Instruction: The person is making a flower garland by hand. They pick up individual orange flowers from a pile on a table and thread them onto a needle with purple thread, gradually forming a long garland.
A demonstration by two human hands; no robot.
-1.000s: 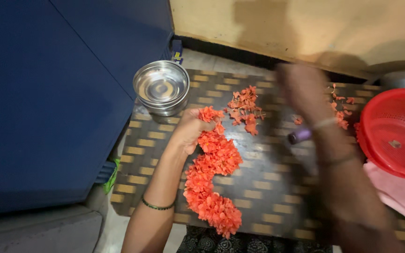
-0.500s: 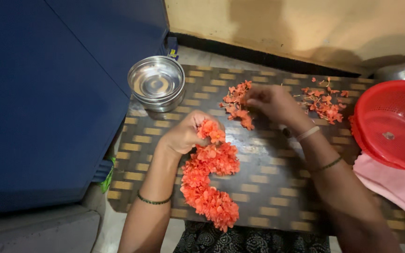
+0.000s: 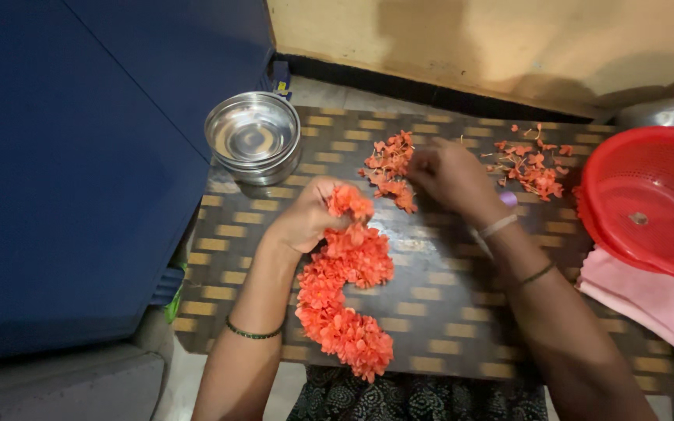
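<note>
1. The left hand (image 3: 306, 222) is gripping the upper end of an orange flower garland (image 3: 345, 296); its fingers (image 3: 325, 195) are curled closed around the top blossoms.
2. Below those fingers, the garland is trailing in a curve across the woven mat (image 3: 446, 312) toward the person's lap.
3. The right hand (image 3: 450, 179) is resting on the mat just beside a small heap of loose orange flowers (image 3: 388, 168); its fingers (image 3: 423, 168) are bent and drawn together at the heap's edge, and whether they are pinching a blossom cannot be told.
4. A second scatter of loose flowers (image 3: 528, 164) is lying beyond the right wrist, well apart from the garland.
5. A steel bowl (image 3: 253, 140) is standing beyond the left fingers, near the mat's far corner.
6. A red plastic colander (image 3: 653, 199) is sitting out past the right forearm, with a pink cloth (image 3: 649, 300) lying beneath its near rim.
</note>
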